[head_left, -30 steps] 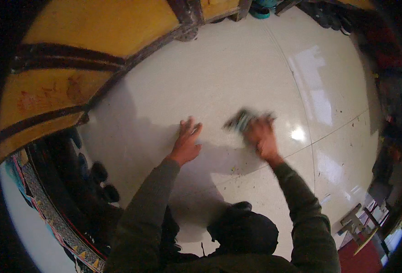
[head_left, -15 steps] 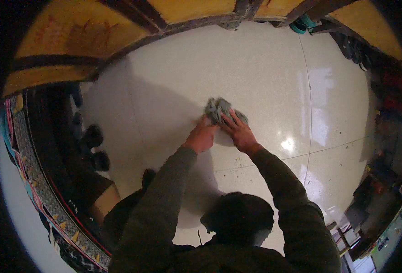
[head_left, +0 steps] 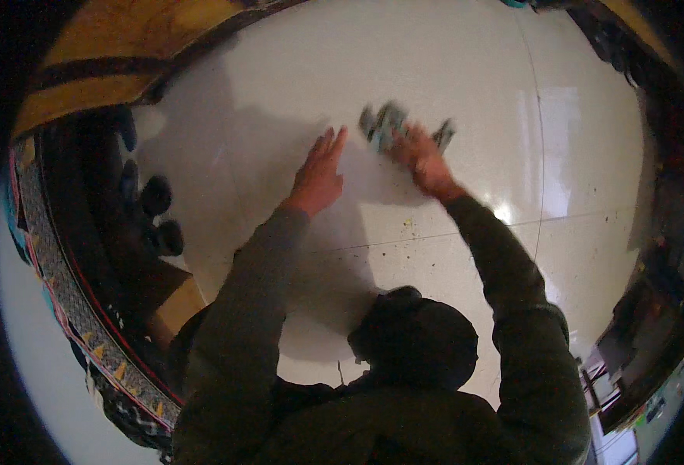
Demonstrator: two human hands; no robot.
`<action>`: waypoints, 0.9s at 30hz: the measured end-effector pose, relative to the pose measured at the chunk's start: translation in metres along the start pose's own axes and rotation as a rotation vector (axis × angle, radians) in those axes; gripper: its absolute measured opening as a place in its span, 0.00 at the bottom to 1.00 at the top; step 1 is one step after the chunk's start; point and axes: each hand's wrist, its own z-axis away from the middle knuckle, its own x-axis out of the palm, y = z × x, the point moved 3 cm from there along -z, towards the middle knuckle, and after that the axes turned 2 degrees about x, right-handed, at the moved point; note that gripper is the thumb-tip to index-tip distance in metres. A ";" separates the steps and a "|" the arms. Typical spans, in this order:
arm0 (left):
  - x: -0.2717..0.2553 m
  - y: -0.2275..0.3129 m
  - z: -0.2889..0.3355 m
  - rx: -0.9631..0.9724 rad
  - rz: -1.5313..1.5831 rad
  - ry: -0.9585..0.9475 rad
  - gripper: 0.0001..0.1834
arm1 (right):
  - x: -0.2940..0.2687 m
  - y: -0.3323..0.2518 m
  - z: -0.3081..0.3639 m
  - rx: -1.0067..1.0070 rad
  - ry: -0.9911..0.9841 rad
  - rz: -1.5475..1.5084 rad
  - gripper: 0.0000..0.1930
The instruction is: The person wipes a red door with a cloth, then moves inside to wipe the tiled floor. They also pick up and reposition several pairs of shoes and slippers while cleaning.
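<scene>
A crumpled grey-green cloth (head_left: 388, 124) lies on the pale tiled floor (head_left: 311, 70), a little right of centre and blurred by motion. My right hand (head_left: 429, 164) is on the cloth and grips it, its fingers smeared and partly lost against the folds. To the left, apart from the cloth, is my left hand (head_left: 319, 177). Its fingers are stretched out and nothing is in them.
Small crumbs (head_left: 409, 225) are scattered near a tile joint. Dark shoes (head_left: 156, 195) stand at the left, beside a brown cardboard box (head_left: 179, 308). Yellow wooden furniture (head_left: 125, 39) borders the far left. Patterned fabric (head_left: 86, 310) runs along the left edge.
My left hand has let go of the cloth and moved left, its fingers straightening. My right hand has moved the cloth farther away and slightly right. The whole view has shifted a little.
</scene>
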 end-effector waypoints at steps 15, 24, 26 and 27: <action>0.015 0.101 -0.078 0.357 0.024 -0.115 0.30 | -0.099 0.030 0.101 0.360 0.334 0.240 0.32; -0.014 0.135 -0.114 0.272 -0.104 -0.331 0.33 | -0.088 -0.014 0.302 0.673 0.233 0.321 0.30; -0.033 0.155 -0.130 0.292 -0.111 -0.374 0.34 | -0.107 -0.005 0.325 0.859 0.273 0.384 0.34; -0.048 0.164 -0.134 0.302 -0.110 -0.398 0.34 | -0.104 -0.010 0.320 0.889 0.310 0.303 0.35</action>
